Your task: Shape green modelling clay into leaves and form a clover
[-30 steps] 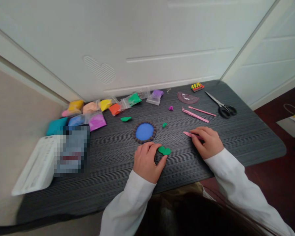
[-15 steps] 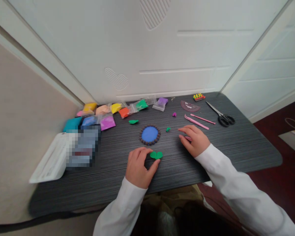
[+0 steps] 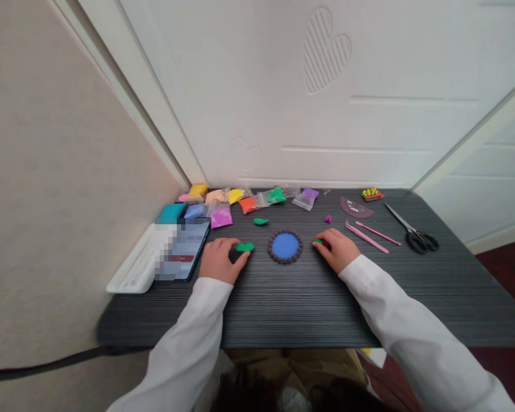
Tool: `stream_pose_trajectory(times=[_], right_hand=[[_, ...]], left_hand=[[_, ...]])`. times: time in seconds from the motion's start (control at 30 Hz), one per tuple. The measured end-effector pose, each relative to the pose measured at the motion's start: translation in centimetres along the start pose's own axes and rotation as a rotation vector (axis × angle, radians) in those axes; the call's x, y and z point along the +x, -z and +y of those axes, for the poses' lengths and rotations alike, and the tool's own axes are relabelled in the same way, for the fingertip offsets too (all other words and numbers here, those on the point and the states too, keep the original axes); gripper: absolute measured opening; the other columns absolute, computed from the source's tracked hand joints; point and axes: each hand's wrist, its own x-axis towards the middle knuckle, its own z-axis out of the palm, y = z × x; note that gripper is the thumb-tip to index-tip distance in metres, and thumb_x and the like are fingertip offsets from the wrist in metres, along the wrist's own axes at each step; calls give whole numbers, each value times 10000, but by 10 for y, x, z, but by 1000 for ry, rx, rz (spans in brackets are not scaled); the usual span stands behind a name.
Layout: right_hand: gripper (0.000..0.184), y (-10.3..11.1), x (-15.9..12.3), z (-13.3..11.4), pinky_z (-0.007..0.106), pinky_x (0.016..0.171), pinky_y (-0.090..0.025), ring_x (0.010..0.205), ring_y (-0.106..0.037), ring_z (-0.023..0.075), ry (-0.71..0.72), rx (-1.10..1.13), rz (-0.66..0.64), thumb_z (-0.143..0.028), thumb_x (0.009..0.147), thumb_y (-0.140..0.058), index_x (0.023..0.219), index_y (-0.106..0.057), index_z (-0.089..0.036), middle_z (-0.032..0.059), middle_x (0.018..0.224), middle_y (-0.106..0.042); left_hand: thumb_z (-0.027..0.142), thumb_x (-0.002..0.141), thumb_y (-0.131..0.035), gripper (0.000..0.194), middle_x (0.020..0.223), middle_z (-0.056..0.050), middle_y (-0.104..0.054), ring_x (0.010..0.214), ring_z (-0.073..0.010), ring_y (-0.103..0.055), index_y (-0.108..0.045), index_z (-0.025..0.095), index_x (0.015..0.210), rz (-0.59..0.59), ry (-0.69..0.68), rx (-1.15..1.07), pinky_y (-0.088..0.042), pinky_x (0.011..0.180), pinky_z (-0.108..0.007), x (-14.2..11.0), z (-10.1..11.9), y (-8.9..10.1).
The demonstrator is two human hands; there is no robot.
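Observation:
Between the thumb and fingers of my left hand (image 3: 220, 260) is a green two-lobed clay leaf piece (image 3: 245, 247), left of the blue disc. My right hand (image 3: 335, 249) pinches a small green clay lump (image 3: 317, 241) on the other side, and its fingers partly hide the lump. Centred between both hands lies a flat blue clay disc (image 3: 285, 246), ringed by dark brown balls. A separate green clay leaf (image 3: 261, 221) rests on the table behind the disc, toward the left.
Bags of coloured clay (image 3: 221, 216) line the back left. A phone (image 3: 193, 252) and a white tray (image 3: 133, 266) lie at the left. To the right are pink tweezers (image 3: 367, 236), a pink stick tool (image 3: 377, 233), black-handled scissors (image 3: 416, 237), a protractor (image 3: 357, 208) and a purple lump (image 3: 328, 219).
My left hand has carried the green leaf piece from in front of the blue disc to its left. My right hand has taken hold of the small green lump. The view has shifted.

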Motion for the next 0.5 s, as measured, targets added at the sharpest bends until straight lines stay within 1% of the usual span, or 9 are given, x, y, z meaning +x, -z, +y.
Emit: stream_pose_trajectory(times=[0.07,0.17,0.27,0.33,0.4,0.47,0.5], right_hand=[[194,0,-1,1,265,655,-445,716,-564,153,-37,26,36,-347,775,-477,828,-581,-193,43,798,-598],[231,0,-2,0,264,571,-433,615,-558,148,-91,70,87,-402,756,-488,793,-582,-194,27,697,-604],[239,0,-4,-1,264,531,-424,551,-553,145,-124,131,129,-407,756,-477,795,-590,-199,14,619,-599],[227,0,-5,-1,276,567,-442,585,-573,150,-127,186,150,-376,767,-463,828,-598,-204,24,668,-627],[223,0,-4,-1,299,655,-460,690,-600,162,-124,258,168,-336,781,-446,879,-599,-206,42,773,-652],[243,3,-2,-1,315,721,-464,763,-608,161,-128,345,189,-299,802,-415,949,-581,-200,55,851,-655],[257,4,0,-2,317,725,-468,757,-609,153,-135,390,205,-287,812,-395,983,-564,-196,59,870,-652]], left_hand=[[428,673,-556,310,868,-83,-600,856,-247,-510,-581,170,843,-22,9,-8,-385,784,-376,4,-2,-5],[433,662,-560,307,862,-83,-599,864,-251,-510,-589,173,824,-49,34,-26,-386,783,-385,5,-3,-9],[448,647,-567,322,880,-86,-594,875,-257,-507,-595,179,823,-53,66,-57,-380,791,-400,3,-4,-10],[451,636,-575,340,893,-88,-592,880,-258,-505,-597,179,838,-43,86,-90,-377,799,-404,2,-4,-9],[447,630,-580,351,895,-90,-592,882,-258,-504,-599,175,850,-21,106,-136,-373,808,-405,0,-3,-9],[437,626,-582,347,878,-88,-592,875,-255,-504,-601,170,848,20,132,-193,-368,818,-404,-1,-1,-9],[430,624,-584,348,869,-85,-591,868,-251,-505,-601,169,852,47,150,-226,-366,821,-403,-1,-1,-9]])
